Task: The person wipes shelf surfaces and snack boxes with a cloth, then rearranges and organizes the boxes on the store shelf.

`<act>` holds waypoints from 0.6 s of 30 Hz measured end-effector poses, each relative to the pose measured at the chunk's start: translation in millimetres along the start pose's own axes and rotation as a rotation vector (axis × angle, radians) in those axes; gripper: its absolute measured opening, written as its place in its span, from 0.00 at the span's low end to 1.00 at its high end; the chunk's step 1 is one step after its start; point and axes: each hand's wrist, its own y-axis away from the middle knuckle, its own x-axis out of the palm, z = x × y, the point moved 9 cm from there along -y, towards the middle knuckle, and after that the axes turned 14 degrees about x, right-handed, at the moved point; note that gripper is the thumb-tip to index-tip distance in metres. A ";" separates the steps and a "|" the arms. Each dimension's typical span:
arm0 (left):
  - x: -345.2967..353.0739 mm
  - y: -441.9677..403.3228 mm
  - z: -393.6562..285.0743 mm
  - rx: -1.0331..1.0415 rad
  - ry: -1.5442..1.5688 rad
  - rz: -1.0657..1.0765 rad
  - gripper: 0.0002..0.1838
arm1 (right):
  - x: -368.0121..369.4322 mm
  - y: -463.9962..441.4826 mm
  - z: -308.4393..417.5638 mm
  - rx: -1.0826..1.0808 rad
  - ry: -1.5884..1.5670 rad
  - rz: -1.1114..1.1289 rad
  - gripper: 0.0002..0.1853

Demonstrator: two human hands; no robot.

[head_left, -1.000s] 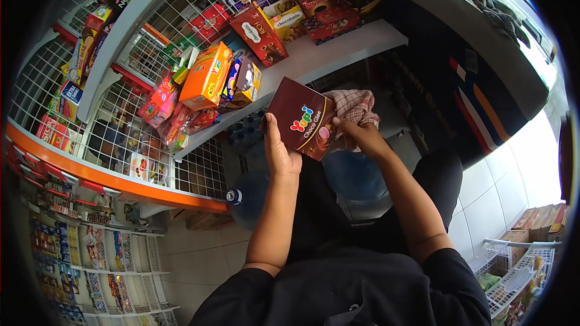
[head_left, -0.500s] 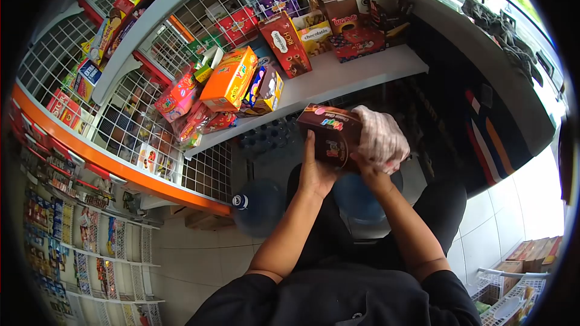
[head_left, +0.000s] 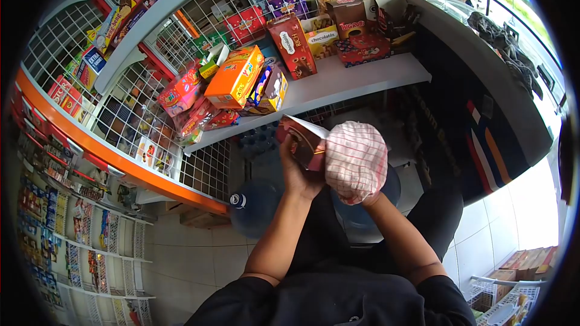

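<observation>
A dark brown box (head_left: 304,145) is tilted above my lap, a pale side of it facing up. My left hand (head_left: 300,175) wraps round its left and lower side, fingers closed on it. A red-and-white checked cloth (head_left: 357,160) covers most of my right hand (head_left: 373,198) and lies against the box's right side. Under the cloth my right fingers are hidden; only the base of the hand and the wrist show.
A grey shelf (head_left: 338,81) ahead bears an orange box (head_left: 235,77), a red box (head_left: 292,46) and other snack packs. Blue water bottles (head_left: 257,208) stand below it. At the left is an orange-edged wire rack (head_left: 139,184); a white basket (head_left: 510,299) is at the lower right.
The brown box has been turned from its printed front to show a pale side. The cloth, earlier behind the box, has come round over my right hand, at the box's right side.
</observation>
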 end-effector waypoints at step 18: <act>62.7 -93.0 -125.0 1.093 -0.823 0.189 0.48 | -93.3 3.3 -109.1 0.360 -0.312 -0.523 0.16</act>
